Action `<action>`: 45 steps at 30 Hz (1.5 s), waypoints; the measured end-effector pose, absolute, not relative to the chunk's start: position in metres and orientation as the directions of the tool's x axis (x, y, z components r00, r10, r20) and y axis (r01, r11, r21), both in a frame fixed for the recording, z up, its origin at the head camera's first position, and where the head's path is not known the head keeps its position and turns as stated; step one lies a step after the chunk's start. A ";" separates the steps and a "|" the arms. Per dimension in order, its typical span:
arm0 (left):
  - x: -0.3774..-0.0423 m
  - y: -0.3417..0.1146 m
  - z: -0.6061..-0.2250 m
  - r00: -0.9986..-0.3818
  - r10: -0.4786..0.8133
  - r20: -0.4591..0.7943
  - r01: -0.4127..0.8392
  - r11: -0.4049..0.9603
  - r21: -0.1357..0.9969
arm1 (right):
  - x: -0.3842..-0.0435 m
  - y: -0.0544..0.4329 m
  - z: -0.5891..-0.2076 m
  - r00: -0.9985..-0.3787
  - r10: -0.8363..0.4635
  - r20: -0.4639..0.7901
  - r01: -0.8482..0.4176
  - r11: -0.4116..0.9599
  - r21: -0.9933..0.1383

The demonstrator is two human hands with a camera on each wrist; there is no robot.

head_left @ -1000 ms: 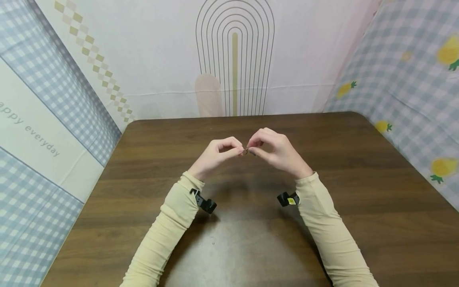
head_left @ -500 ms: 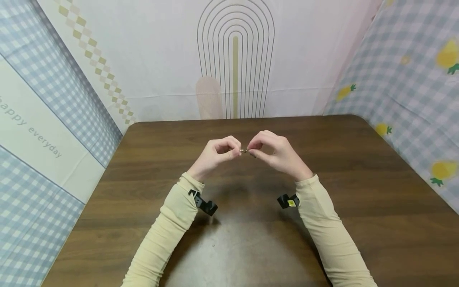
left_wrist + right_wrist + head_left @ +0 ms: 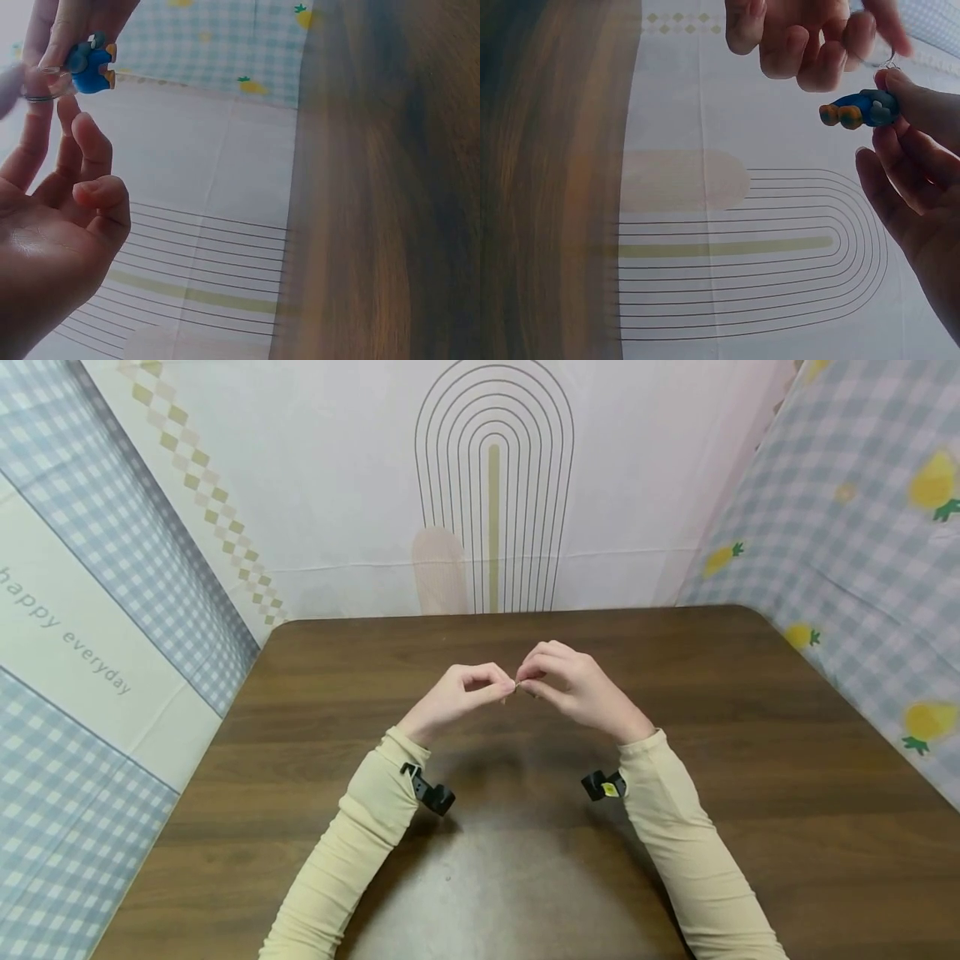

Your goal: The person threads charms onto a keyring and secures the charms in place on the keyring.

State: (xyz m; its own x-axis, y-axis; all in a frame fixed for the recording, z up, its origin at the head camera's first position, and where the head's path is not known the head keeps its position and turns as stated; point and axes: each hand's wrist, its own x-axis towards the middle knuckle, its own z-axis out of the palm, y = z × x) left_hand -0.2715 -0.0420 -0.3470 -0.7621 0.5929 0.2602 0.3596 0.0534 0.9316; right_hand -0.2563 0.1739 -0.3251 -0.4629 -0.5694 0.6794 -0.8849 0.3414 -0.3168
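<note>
Over the table, a small blue figurine (image 3: pixel 866 109) with orange feet hangs from a metal key ring (image 3: pixel 39 98), forming a keychain. My left hand (image 3: pixel 467 695) pinches the ring between thumb and index finger; its other fingers curl loosely in the left wrist view. My right hand (image 3: pixel 581 693) pinches the figurine's upper end by the small chain (image 3: pixel 889 67), its feet pointing away from the palm in the right wrist view. Fingertips of both hands nearly meet in the head view, hiding most of the keychain there.
Beneath the hands lies a dark brown wooden table (image 3: pixel 510 860). A white cloth (image 3: pixel 337 485) printed with arch lines hangs behind it, and checked cloths (image 3: pixel 847 552) flank the sides. Each sleeved wrist carries a small black camera (image 3: pixel 433 795).
My left fingertips have shifted right, closing the small gap to the right hand where the ring showed half a second ago. The head view has tilted up slightly.
</note>
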 end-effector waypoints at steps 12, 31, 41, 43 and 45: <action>-0.271 -0.044 -0.346 -0.766 0.573 0.291 0.347 -0.014 0.938 | -0.257 0.172 -0.325 -0.461 -0.547 0.699 -0.886 0.331 -0.326; -0.269 -0.042 -0.346 -0.811 0.570 0.135 0.252 0.132 0.959 | -0.255 0.172 -0.326 -0.470 -0.580 0.665 -0.881 0.349 -0.319; -0.266 -0.043 -0.345 -0.794 0.576 0.194 0.263 0.038 0.964 | -0.254 0.171 -0.328 -0.467 -0.569 0.676 -0.883 0.343 -0.321; -0.267 -0.044 -0.344 -0.802 0.562 0.202 0.259 0.022 0.966 | -0.254 0.170 -0.327 -0.459 -0.566 0.685 -0.887 0.334 -0.318; -0.267 -0.046 -0.344 -0.814 0.545 0.202 0.249 0.014 0.968 | -0.254 0.170 -0.326 -0.455 -0.563 0.690 -0.889 0.333 -0.315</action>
